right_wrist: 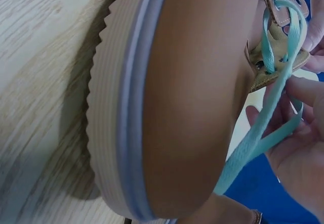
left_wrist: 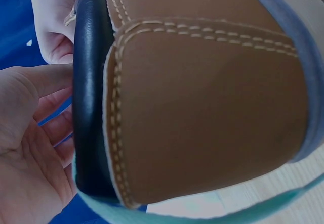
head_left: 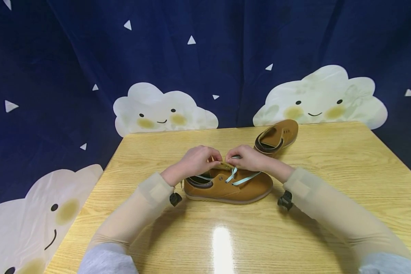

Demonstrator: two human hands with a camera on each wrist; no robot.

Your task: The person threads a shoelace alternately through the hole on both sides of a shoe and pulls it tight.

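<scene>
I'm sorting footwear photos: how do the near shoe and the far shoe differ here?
The near shoe has a mint lace threaded in; the far shoe shows none. In the head view, the near shoe lies side-on, toe to the right; the far shoe points mostly away. Both are brown, dark around the heel opening.

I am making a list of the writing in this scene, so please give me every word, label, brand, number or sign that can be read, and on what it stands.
No text can be read.
Near shoe: no lettering on the parts that show.
Far shoe: too small to tell about any print inside.
Curtain: only pictures, such as clouds with faces.
Wrist cameras: too small to tell.
</scene>
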